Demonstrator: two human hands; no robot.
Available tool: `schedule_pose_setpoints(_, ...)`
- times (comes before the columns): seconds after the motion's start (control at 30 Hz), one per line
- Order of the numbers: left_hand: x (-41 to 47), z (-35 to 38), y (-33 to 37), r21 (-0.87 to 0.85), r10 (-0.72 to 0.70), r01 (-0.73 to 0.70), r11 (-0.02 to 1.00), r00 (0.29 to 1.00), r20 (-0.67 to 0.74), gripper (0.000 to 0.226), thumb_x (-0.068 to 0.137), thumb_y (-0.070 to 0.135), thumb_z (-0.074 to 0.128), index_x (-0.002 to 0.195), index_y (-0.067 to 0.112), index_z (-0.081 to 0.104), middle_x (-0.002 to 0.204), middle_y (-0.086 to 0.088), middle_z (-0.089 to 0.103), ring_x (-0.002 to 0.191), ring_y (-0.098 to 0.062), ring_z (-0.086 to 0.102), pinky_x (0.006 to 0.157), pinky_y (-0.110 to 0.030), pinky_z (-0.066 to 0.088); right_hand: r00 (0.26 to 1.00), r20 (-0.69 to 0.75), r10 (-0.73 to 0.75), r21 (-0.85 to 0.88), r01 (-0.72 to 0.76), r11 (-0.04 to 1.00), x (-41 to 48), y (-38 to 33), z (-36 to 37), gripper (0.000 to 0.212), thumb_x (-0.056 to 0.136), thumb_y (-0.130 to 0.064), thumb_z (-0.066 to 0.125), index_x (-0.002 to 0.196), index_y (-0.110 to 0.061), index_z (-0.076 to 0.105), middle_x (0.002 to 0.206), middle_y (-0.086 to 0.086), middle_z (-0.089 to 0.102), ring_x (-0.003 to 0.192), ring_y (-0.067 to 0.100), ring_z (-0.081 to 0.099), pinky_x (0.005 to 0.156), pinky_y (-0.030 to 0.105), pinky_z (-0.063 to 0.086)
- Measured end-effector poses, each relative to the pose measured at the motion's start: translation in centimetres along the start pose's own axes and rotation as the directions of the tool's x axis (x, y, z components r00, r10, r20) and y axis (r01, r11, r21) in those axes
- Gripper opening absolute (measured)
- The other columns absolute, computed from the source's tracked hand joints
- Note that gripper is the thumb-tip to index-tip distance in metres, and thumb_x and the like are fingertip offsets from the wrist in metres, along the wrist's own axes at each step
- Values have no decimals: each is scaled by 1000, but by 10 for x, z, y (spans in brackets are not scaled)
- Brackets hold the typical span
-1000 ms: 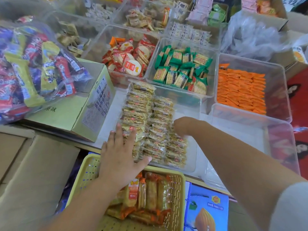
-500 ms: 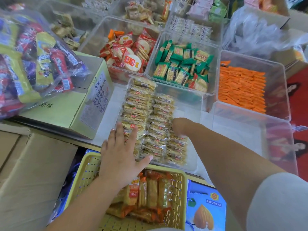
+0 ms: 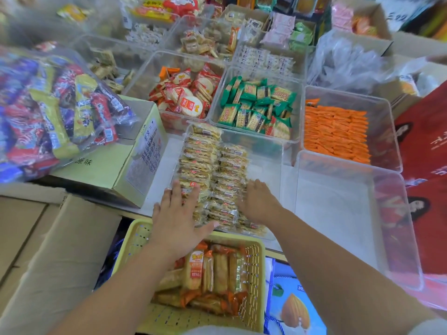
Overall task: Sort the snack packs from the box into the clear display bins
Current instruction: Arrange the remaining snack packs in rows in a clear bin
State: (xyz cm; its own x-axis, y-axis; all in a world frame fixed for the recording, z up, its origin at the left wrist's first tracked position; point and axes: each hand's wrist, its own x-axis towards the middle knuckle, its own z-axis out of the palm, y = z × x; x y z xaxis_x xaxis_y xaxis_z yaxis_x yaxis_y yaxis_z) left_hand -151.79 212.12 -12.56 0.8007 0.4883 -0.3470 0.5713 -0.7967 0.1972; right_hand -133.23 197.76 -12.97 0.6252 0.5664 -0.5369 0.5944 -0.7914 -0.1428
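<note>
Flat and open, our left hand (image 3: 179, 215) presses the biscuit packs (image 3: 200, 151) in the near clear bin (image 3: 266, 165). Our right hand (image 3: 260, 201) touches them, its grip too blurry to tell. We should push gently, keeping the rows straight.

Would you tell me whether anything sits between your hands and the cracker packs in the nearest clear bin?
Nothing visible: the left hand lies flat on the cracker packs, and the right hand touches them too.
</note>
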Motion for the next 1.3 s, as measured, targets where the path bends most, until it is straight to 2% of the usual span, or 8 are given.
schedule_pose_setpoints(0.23, -67, -24, -22, -89, 89, -108, 990, 977, -195, 92, 81, 88, 33, 161, 47, 12, 173, -2, 7, 158, -33, 6, 125, -58, 14, 958, -243, -151, 180, 197, 964, -84, -47, -12, 47, 101, -46, 50, 139, -19, 55, 149, 5, 49, 138, 28, 41, 110, 42, 41)
schedule_pose_setpoints(0.37, -124, -37, -68, -285, -10, -116, 951, 914, -406, 78, 81, 70, 50, 143, 23, 58, 151, -8, 51, 141, -30, 41, 118, -45, 29, 840, -416, -350, 216, 465, 859, -121, -105, -13, 39, 100, -40, 56, 131, -18, 64, 136, 1, 60, 131, 23, 47, 107, 37, 43)
schedule_pose_setpoints(0.5, -161, -53, -138, -394, -209, -22, 919, 819, -534, 62, 80, 57, 58, 123, 14, 70, 123, -7, 67, 116, -25, 53, 104, -34, 33, 760, -394, -517, 214, 623, 752, -141, -173, 1, 35, 97, -39, 60, 127, -22, 67, 135, -3, 59, 131, 16, 46, 111, 29, 38)
schedule_pose_setpoints(0.7, -163, -63, -267, -726, -552, 256, 639, 809, -201, 52, 88, 27, 80, 134, 13, 61, 130, -11, 61, 117, -26, 58, 105, -44, 46, 716, -293, -634, 208, 695, 689, -144, -275, 30, 43, 100, -45, 55, 140, -32, 56, 158, -6, 36, 146, 14, 28, 119, 25, 23)
schedule_pose_setpoints(0.93, -107, -32, -344, -733, -492, 514, 447, 825, 279, 64, 94, 46, 70, 146, 15, 49, 137, -14, 58, 113, -27, 57, 95, -31, 45, 821, -114, -560, 232, 570, 788, -125, -338, 57, 45, 103, -51, 45, 148, -46, 43, 165, -24, -6, 154, 6, -6, 126, 38, 17)
schedule_pose_setpoints(1.1, -53, -7, -355, -724, -438, 553, 412, 817, 374, 74, 95, 56, 64, 148, 8, 47, 140, -18, 60, 119, -32, 60, 95, -31, 45, 854, -69, -515, 211, 517, 829, -126, -338, 57, 43, 100, -55, 50, 142, -50, 48, 156, -44, -11, 146, -6, 24, 106, 26, 43)
schedule_pose_setpoints(1.2, -34, 1, -347, -757, -429, 536, 373, 823, 372, 78, 82, 66, 67, 136, 10, 57, 124, -13, 69, 106, -30, 64, 91, -35, 52, 872, -44, -487, 245, 482, 841, -131, -335, 52, 42, 100, -51, 54, 140, -54, 47, 155, -45, -9, 103, -19, 55, 85, 32, 56)
schedule_pose_setpoints(1.3, -26, 2, -335, -742, -396, 537, 401, 832, 389, 67, 65, 68, 68, 112, 22, 56, 98, -5, 70, 89, -25, 68, 76, -31, 52, 882, -48, -468, 265, 464, 846, -133, -336, 53, 41, 100, -47, 55, 140, -53, 48, 156, -44, -8, 107, -35, 36, 94, 39, 55)
